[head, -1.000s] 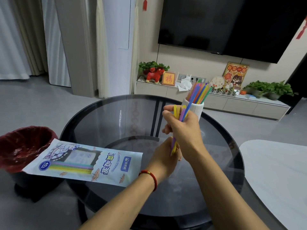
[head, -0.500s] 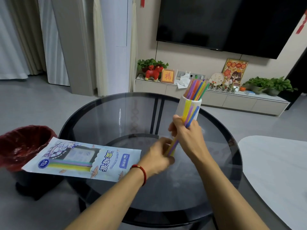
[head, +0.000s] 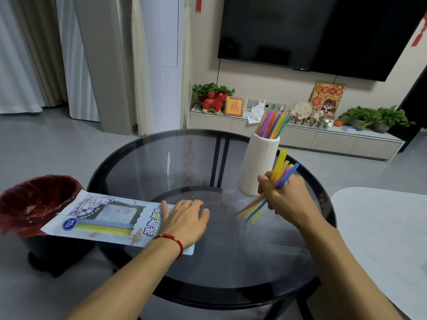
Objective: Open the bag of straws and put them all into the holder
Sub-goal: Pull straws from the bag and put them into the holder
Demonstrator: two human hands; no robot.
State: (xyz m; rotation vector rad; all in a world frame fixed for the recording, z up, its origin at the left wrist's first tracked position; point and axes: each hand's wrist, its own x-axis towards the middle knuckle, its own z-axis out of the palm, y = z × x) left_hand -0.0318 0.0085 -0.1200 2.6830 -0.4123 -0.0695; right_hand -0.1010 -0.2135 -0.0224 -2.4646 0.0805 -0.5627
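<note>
While straws (head: 280,174) are clenched in the right hand (head: 286,196) beside the holder (head: 257,165), with the left hand (head: 184,219) spread flat on the bag (head: 104,218), the holder could be toppled by a clumsy insertion.

A round glass table (head: 143,172) with a dark rim fills the middle. Left of it, on the grey floor, stands a bin (head: 34,204) lined with a red bag. A pale table (head: 381,227) shows at the right edge. On the far wall hangs a dark TV (head: 312,31) above a low cabinet (head: 323,139). The cabinet carries a red toy horse (head: 213,101), a framed sign (head: 233,106), a poster (head: 327,98), what may be crumpled tissue (head: 255,112), and plants (head: 374,116). Curtains (head: 30,54) hang at left.
</note>
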